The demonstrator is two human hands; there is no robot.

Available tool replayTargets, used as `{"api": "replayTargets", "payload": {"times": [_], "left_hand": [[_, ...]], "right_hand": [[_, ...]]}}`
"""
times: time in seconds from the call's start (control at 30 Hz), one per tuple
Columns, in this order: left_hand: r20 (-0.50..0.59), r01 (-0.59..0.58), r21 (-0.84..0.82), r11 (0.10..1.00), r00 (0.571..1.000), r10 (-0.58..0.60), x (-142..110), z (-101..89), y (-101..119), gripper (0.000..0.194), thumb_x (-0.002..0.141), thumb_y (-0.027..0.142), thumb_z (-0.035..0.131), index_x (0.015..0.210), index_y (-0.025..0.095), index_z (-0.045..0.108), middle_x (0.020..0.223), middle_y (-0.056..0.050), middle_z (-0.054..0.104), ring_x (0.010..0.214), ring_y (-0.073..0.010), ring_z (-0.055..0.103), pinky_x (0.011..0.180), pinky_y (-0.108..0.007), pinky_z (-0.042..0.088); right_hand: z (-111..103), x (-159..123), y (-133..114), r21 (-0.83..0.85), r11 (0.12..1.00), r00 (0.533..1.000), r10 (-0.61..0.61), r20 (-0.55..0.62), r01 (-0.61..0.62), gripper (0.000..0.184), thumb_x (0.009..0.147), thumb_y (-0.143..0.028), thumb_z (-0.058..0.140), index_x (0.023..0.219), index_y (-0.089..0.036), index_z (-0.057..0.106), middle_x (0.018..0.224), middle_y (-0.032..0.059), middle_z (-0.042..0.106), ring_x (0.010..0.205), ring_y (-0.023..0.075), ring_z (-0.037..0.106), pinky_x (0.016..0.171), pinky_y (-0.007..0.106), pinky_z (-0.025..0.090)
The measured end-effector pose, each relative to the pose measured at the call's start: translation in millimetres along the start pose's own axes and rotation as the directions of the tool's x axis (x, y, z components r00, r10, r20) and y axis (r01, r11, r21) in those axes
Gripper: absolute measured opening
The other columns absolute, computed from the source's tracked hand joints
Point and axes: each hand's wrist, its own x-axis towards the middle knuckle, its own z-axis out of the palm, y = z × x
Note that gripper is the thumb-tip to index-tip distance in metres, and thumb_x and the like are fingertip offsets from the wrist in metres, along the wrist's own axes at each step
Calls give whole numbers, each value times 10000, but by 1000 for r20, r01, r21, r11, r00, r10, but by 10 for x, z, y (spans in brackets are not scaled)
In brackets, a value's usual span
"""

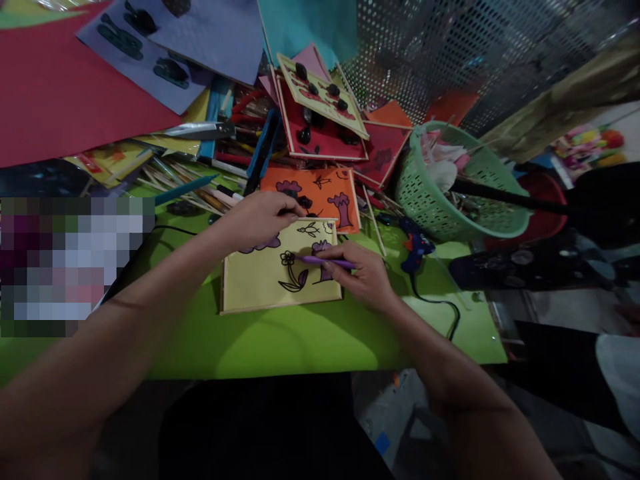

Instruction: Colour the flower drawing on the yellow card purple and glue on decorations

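Observation:
A yellow card [255, 283] framed with thin wooden sticks lies flat on the green table. It bears black outlines of a flower, a tree and a bird, with purple colouring on the tree, the cloud and a leaf. Between the fingers of my right hand [367, 273] is a purple marker, its tip [313, 260] at the flower. My left hand [265, 217] is closed with bent fingers at the card's top edge, holding it there. Just behind lies an orange card [345, 213] with similar drawings, partly covered by my left hand and the yellow card.
A green plastic basket [425, 193] and a blue glue gun [417, 247] with a black cord are to the right. Framed cards with dark stones [325, 97] are piled behind. A utility knife [200, 130], sticks and coloured paper [65, 87] crowd the back left.

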Motion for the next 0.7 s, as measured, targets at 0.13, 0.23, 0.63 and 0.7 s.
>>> {"api": "replayTargets", "payload": {"times": [0.13, 0.23, 0.63, 0.7], "left_hand": [[-1, 3, -1, 1000, 1000, -3, -19, -8, 21, 354, 987, 322, 540, 1213, 192, 780, 590, 4, 665, 447, -125, 575, 501, -211, 438], [19, 12, -17, 1000, 1000, -12, -26, -12, 20, 363, 1009, 313, 512, 1227, 194, 777, 579, 10, 653, 421, -115, 548, 488, -213, 414], [-1, 12, -28, 1000, 1000, -12, -10, 2, -3, 343, 1007, 320, 538, 1208, 205, 792, 621, -10, 681, 484, -138, 596, 531, -241, 438], [-18, -4, -14, 1000, 1000, 4, -3, 1, -6, 320, 999, 307, 556, 1180, 213, 803, 679, -23, 718, 559, -153, 647, 566, -240, 456]], "right_hand": [[9, -4, 9, -3, 1000, 1000, -6, -6, 6, 148, 1023, -273, 679, 1122, -259, 787, 1030, 38, 830, 938, 197, 780, 800, 333, 598], [17, 5, -2, -1, 1000, 1000, -12, -2, 12, 152, 1021, -277, 681, 1127, -263, 789, 1026, 36, 829, 933, 201, 778, 790, 329, 594], [24, 10, 9, -2, 999, 999, 37, 13, -37, 178, 1034, -319, 667, 1155, -294, 796, 1075, 42, 828, 993, 224, 780, 832, 369, 610], [21, 12, 7, 11, 1000, 1000, 26, 16, -26, 173, 1030, -311, 672, 1149, -292, 797, 1072, 41, 829, 992, 225, 782, 832, 368, 610]]}}
